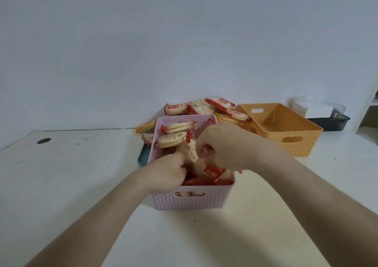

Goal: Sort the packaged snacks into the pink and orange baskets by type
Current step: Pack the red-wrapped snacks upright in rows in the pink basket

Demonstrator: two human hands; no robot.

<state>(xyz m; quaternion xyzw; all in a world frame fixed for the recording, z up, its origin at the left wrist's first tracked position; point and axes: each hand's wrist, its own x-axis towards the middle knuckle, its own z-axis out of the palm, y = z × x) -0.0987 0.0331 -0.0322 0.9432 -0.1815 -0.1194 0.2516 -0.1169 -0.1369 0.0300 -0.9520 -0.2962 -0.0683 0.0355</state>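
Both of a person's bare hands work inside the pink basket (192,200), which stands on the white bench (81,185) directly in front of the camera and already holds a crowd of red-and-white rice-cracker packs. The left hand (171,171) has its fingers curled around a pale cracker pack (189,150) that stands tilted on edge, its long axis running roughly up and away toward the far wall of the basket; the right hand (223,146) is closed in a fist, pinching the red end of a wrapper (207,151) from above. The grips suggest the person is seating or straightening packs so that they sit tightly in the filling basket. At the far end, two stacked packs (177,135) lie flat with their long axes across the basket, left to right. The orange basket (286,127) waits to the right and behind, well apart from the hands, with nothing visible inside; its long axis runs away from the camera. Behind both baskets the unsorted pile of snacks (206,108) rests on a dark teal tray (143,156), partly hidden by the pink basket. By the look of it, one type is being sorted first, and much remains.
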